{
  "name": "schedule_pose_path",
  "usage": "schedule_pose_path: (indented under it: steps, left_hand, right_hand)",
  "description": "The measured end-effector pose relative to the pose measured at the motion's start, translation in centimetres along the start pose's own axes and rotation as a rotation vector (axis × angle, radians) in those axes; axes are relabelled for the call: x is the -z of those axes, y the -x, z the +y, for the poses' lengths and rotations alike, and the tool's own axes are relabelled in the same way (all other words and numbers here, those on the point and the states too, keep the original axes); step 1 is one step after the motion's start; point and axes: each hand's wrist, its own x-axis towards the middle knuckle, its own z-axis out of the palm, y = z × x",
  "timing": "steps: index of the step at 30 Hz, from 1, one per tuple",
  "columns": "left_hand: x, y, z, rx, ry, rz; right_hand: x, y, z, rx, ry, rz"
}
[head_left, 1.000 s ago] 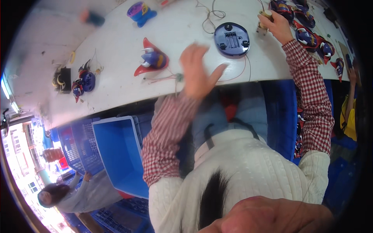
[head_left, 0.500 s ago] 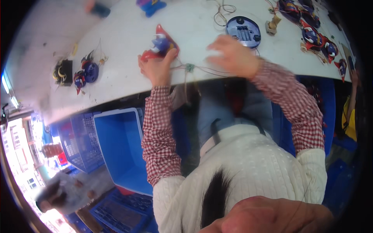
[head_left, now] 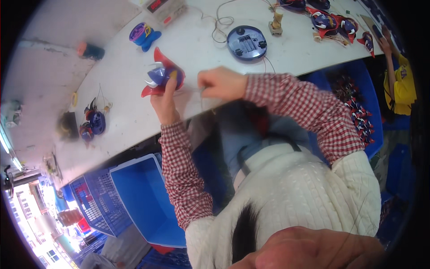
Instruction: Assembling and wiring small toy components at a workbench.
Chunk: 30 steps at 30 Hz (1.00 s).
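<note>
My left hand (head_left: 165, 104) grips a red and purple plastic toy shell (head_left: 165, 75) with pale horn-like points, just over the white table's near edge. To its right, my right hand (head_left: 224, 84) is closed in a pinch. A small, blurred grey-green piece, which looks like the wired circuit board (head_left: 201, 90), shows at its fingertips. Thin wires stretch faintly between the board and the shell. Beyond my right hand lies a round dark-blue base (head_left: 246, 43) with a battery compartment facing up and wires trailing from it.
A purple and blue pot (head_left: 144, 36) and a white device with a red display (head_left: 162, 10) stand farther back. Toy parts lie at left (head_left: 93, 123) and right (head_left: 331, 22). Blue bins flank me, the left one (head_left: 148, 201) below the table. A person in yellow (head_left: 400, 83) works far right.
My right hand has come left toward the shell and closed from a loose, spread pose. The circuit board that lay bare at the table edge is now at its fingers. The view has shifted.
</note>
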Motion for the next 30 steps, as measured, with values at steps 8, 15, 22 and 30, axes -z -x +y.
schedule_pose_path:
  steps: [8,15,22,30]
  left_hand:
    - [-5.3,0.7,1.7,0.072,0.221,-0.329]
    - [-11.9,0.0,0.5,0.286,0.004,-0.383]
    - [-12.5,0.2,-2.6,0.234,0.118,-0.415]
    - [-11.2,2.4,0.2,0.177,0.609,-0.361]
  right_hand:
    - [10.5,1.2,1.5,-0.255,-0.297,0.019]
    - [11.3,1.2,7.6,-0.282,0.143,0.396]
    - [8.1,0.9,12.0,-0.296,0.490,0.482]
    - [9.3,0.3,4.6,-0.021,-0.168,0.494]
